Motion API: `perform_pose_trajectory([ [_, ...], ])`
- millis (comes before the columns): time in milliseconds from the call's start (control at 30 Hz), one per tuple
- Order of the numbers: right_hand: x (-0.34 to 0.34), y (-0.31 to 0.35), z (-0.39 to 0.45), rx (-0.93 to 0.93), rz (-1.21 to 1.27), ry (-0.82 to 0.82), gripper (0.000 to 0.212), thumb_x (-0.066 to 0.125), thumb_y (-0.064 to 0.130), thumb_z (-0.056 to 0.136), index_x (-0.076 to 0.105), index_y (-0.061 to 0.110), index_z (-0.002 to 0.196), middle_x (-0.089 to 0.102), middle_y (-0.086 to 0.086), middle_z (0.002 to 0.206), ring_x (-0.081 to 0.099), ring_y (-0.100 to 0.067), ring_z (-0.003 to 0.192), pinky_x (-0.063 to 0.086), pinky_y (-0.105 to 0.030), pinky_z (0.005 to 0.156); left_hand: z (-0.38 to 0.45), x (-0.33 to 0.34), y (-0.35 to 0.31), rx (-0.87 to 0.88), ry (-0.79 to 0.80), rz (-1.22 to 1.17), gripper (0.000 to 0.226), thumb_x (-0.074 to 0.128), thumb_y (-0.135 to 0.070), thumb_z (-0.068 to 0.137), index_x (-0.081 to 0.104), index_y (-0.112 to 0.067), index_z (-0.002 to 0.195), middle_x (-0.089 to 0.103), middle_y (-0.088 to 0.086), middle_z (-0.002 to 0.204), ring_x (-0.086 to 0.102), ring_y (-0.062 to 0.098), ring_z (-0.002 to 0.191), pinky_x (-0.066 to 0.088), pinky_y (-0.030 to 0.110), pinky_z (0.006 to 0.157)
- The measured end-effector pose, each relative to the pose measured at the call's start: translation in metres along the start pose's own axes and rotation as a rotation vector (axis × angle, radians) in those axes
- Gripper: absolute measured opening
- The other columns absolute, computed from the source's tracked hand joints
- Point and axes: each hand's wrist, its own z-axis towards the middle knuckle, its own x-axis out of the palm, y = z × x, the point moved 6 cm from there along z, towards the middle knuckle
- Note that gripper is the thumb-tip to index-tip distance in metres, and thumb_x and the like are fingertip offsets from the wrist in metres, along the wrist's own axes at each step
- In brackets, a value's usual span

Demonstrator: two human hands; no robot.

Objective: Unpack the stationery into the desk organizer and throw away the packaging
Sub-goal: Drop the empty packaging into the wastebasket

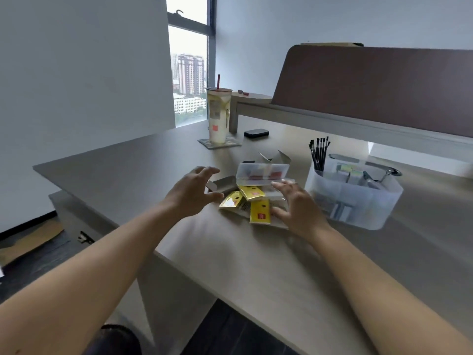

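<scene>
A heap of packaging lies mid-desk: yellow wrappers (pixel 259 210), a clear plastic case (pixel 263 171) standing open, and a grey cardboard box (pixel 220 185) with opened flaps. My left hand (pixel 194 192) hovers at the heap's left side, fingers spread and curved, holding nothing. My right hand (pixel 294 204) is at the heap's right side, fingers spread, its fingertips close to or touching the wrappers. To the right stands the translucent desk organizer (pixel 358 201), holding black pens (pixel 320 152), sticky notes and binder clips.
A tall drink cup (pixel 218 115) with a red straw stands on a coaster at the back. A small black case (pixel 256 133) lies beside it. A raised shelf (pixel 332 116) and brown partition run along the back right. The desk's edge falls away at left.
</scene>
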Motion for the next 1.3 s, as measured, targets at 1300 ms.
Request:
perform_pose_trajectory([
  [1300,-0.039,0.087,-0.039,-0.079,0.095,-0.400,0.021,0.051,0.012,0.087,0.065,-0.003,0.092,0.068,-0.022,0.094,0.063,-0.033,0.083,0.032,-0.022,0.065,-0.114,-0.124,0.014,0.073,-0.603,0.066,0.029,0.059,-0.003,0.082,0.057,0.002,0.110,0.060,0.023,0.112,0.057,0.038,0.100,0.045,0.035,0.085],
])
